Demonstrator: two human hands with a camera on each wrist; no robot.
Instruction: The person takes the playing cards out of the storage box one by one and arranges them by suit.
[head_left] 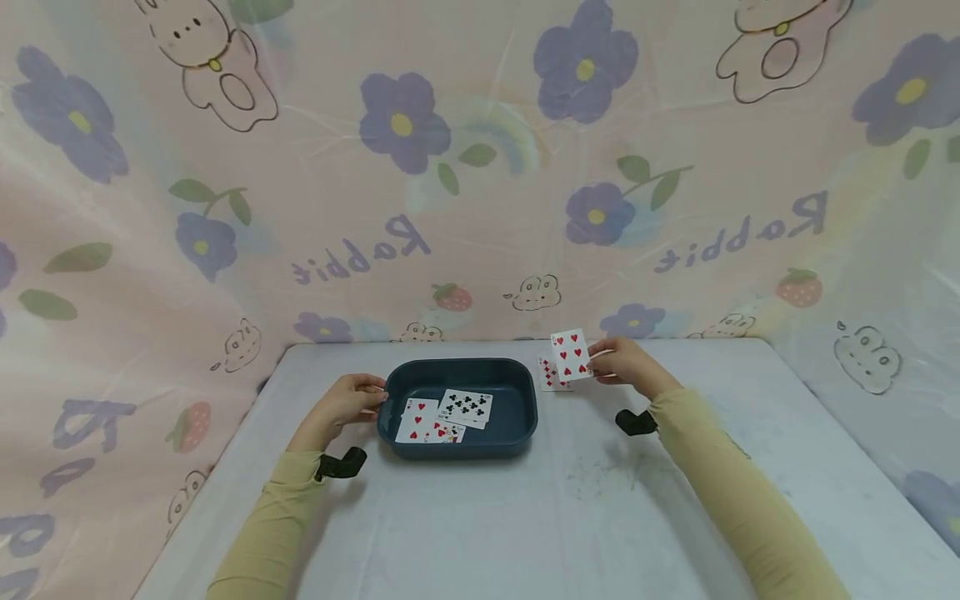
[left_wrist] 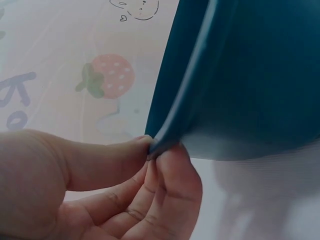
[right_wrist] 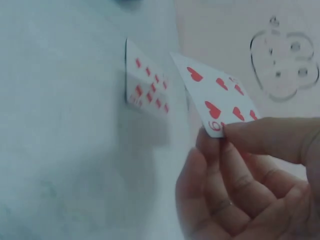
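My right hand (head_left: pixel 626 365) pinches a six of hearts playing card (head_left: pixel 572 355) by its edge, face showing, lifted off the table. Behind and below that card, a diamonds card (right_wrist: pixel 147 82) lies face up on the table, right of the tray. The left hand (head_left: pixel 347 408) grips the left rim of a dark blue tray (head_left: pixel 459 451), thumb on one side and fingers on the other, as the left wrist view shows. Inside the tray several cards lie overlapped toward the left, among them a hearts card (head_left: pixel 417 420) and a clubs card (head_left: pixel 467 407).
The tray stands on a white-covered table (head_left: pixel 480 533) with a few faint smudges right of centre. A printed curtain (head_left: pixel 480 208) with flowers and rabbits hangs behind the far edge and at both sides. Black wrist mounts (head_left: pixel 341 463) jut from both sleeves.
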